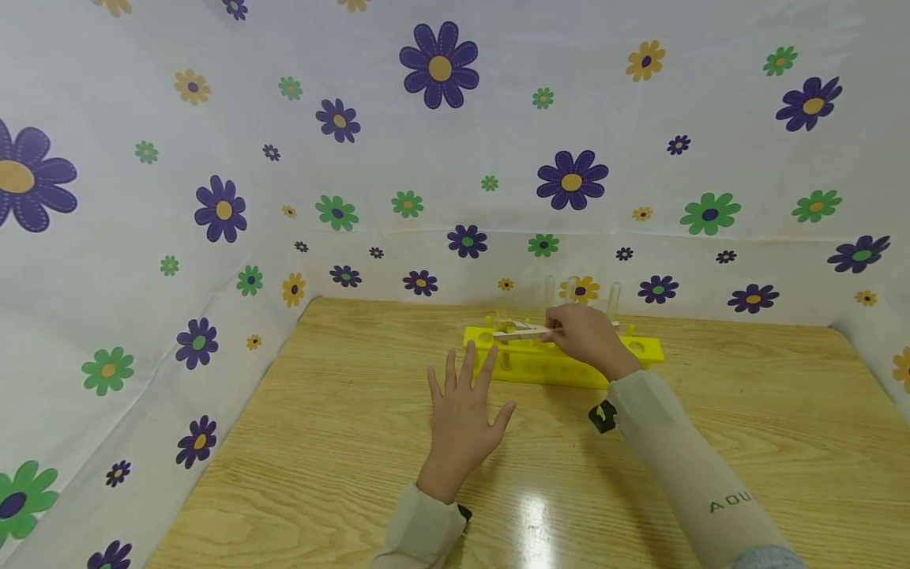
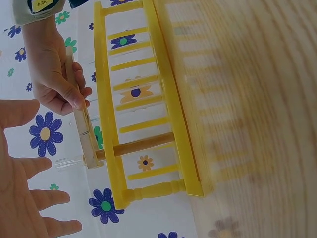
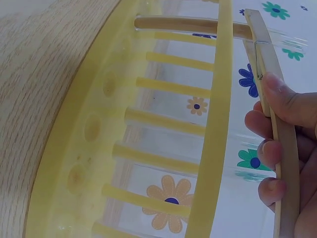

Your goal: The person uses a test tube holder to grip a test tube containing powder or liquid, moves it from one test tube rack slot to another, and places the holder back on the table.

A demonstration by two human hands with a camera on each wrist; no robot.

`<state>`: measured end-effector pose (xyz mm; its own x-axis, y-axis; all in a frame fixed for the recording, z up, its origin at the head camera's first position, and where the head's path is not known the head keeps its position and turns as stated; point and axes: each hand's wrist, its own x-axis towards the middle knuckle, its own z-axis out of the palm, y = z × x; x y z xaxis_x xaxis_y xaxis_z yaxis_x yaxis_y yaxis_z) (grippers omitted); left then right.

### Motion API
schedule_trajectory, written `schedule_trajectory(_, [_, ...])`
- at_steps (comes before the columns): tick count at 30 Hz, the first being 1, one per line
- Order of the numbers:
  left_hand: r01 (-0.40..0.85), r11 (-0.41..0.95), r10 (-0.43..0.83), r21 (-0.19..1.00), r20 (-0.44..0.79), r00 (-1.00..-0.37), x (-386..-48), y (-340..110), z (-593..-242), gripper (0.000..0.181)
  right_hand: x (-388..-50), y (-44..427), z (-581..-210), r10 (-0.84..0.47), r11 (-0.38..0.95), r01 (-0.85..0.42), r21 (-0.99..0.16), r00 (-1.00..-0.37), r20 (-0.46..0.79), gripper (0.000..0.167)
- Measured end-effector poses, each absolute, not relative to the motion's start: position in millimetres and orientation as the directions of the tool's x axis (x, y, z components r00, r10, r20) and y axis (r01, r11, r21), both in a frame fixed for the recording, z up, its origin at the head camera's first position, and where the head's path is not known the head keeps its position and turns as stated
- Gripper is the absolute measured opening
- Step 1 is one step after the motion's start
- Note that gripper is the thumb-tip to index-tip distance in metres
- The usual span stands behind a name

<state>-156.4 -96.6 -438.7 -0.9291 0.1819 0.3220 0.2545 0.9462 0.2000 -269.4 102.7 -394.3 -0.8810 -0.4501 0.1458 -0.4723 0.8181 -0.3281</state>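
Right hand: we're gripping the wooden clamp, fingers curled round its handle, thumb lying just behind the wire spring.
Left hand: we're holding nothing in it; fingers are spreading wide and straight, in front of the rack's left end, looking apart from it in the left wrist view.
Brown-filled tube: it's standing upright to the left of our right hand, ahead of our left fingertips, near the rack's left end.
Clamp jaws: they're sitting around the tube's upper part, just above the rack's top plate; how tightly they're biting, we can't tell.
Yellow rack: it's resting on the worktop, below our right hand and beyond our left.
Clear tubes: three are standing up beyond our right hand.
Grip advice: we're better off pressing lightly near the spring, since squeezing both arms there could be spreading the jaws.
Angle advice: we should be holding the clamp square to the glass; tilting would be levering the tube against its hole.
Left-hand advice: steadying the rack's end would be helping, if it's sliding.
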Motion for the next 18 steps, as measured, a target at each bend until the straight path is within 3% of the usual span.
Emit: schedule_trajectory(18, [0.257, 0.945, 0.183, 0.203, 0.322, -0.929, -156.6, -95.9, -439.2, 0.075, -268.9, 106.0, -393.5, -0.452, 0.818, -0.481, -0.316, -0.877, 0.164, 0.02])
